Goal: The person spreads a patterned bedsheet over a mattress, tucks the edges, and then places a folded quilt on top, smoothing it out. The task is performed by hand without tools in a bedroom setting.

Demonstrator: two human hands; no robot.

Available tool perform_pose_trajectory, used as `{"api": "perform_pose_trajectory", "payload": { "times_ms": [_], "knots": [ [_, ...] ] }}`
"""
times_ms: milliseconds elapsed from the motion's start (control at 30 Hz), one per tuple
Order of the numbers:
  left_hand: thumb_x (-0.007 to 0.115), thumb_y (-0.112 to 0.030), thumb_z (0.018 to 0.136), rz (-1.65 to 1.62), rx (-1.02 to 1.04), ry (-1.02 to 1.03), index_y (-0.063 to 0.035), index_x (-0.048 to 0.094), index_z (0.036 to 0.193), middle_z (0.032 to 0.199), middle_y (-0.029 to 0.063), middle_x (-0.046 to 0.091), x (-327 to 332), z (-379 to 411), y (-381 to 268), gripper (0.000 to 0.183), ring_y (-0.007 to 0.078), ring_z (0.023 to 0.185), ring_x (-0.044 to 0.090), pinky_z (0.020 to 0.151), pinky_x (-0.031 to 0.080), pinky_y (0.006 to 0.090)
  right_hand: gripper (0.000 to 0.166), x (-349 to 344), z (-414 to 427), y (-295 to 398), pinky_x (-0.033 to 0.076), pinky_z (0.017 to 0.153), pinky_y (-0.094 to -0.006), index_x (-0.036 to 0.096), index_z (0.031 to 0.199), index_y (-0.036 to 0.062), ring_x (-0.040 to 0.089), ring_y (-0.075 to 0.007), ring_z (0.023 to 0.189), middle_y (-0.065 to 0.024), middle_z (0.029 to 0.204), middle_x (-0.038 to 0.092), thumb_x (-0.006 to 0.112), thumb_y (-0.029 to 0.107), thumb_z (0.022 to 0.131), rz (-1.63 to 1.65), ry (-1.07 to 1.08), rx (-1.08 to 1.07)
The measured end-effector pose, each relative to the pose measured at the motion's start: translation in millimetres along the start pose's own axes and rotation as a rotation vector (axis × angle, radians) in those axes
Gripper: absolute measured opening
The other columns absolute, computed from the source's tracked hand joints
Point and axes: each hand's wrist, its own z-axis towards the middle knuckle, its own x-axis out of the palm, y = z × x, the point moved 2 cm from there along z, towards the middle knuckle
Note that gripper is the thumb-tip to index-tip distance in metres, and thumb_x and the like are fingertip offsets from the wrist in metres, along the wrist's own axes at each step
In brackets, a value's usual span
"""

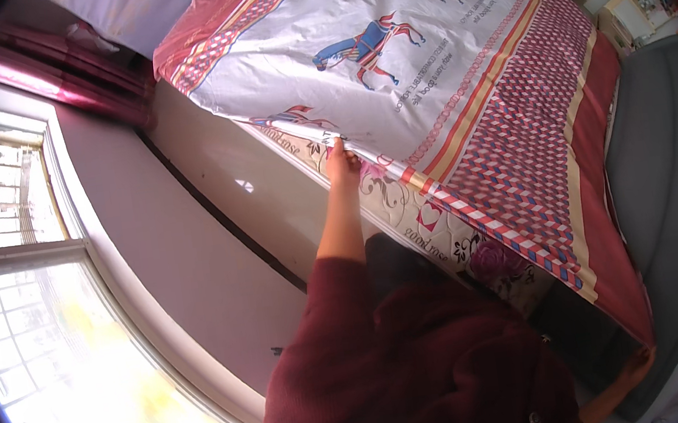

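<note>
A bed sheet with blue and red horses on white, a patterned border and a red edge lies over a mattress printed with roses. My left hand grips its near side edge, lifted in a fold along the mattress side. Far to the lower right, my right hand grasps the red corner of the sheet beside the grey headboard. Between my two hands the edge stretches fairly taut, and part of the mattress side shows below it. The fingers of my right hand are partly hidden.
A window with a grille and a pale wall run along the left. Maroon curtains hang at the upper left. Beyond the bed, a cluttered bedside table stands at the upper right. A strip of floor separates bed and wall.
</note>
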Motion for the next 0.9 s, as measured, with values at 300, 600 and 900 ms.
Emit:
{"api": "perform_pose_trajectory", "payload": {
  "times_ms": [300, 600, 900],
  "knots": [
    [0.056, -0.02, 0.07, 0.982, 0.094, -0.067, -0.0039, 0.054, 0.065, 0.045, 0.0025, 0.044, -12.0, -45.9, -26.3, 0.017, 0.0105, 0.037, 0.04, 0.033, 0.028, 0.0248, 0.025, -12.7, -40.7, -80.1, 0.042, 0.058, -0.0281, 0.054, 0.09, 0.0028, 0.05, -0.0169, 0.068, -0.0065, 0.077, 0.053, 0.044, 0.023, 0.08, -0.499, -0.171, 0.325],
    [0.055, -0.031, 0.067, 2.052, -0.025, -0.366, -0.0042, 0.061, 0.06, 0.051, 0.0052, 0.056, -76.5, -66.1, -42.1, 0.028, 0.014, 0.046, 0.053, 0.047, 0.041, 0.0287, 0.029, -69.0, -69.8, -157.4, 0.039, 0.045, -0.0294, 0.056, 0.076, 0.0039, 0.047, -0.0144, 0.052, -0.0037, 0.065, 0.051, 0.047, 0.032, 0.078, -0.847, -0.167, 0.627],
    [0.048, -0.021, 0.061, 2.147, -0.117, -0.421, -0.0007, 0.058, 0.054, 0.045, 0.0071, 0.052, -74.7, -68.0, -10.5, 0.024, 0.0153, 0.039, 0.049, 0.041, 0.039, 0.0288, 0.046, -135.1, -100.3, -238.1, 0.043, 0.053, -0.0344, 0.059, 0.081, -0.0001, 0.055, -0.021, 0.06, -0.0112, 0.066, 0.057, 0.039, 0.041, 0.078, -1.25, -0.237, 0.788]
  ]
}}
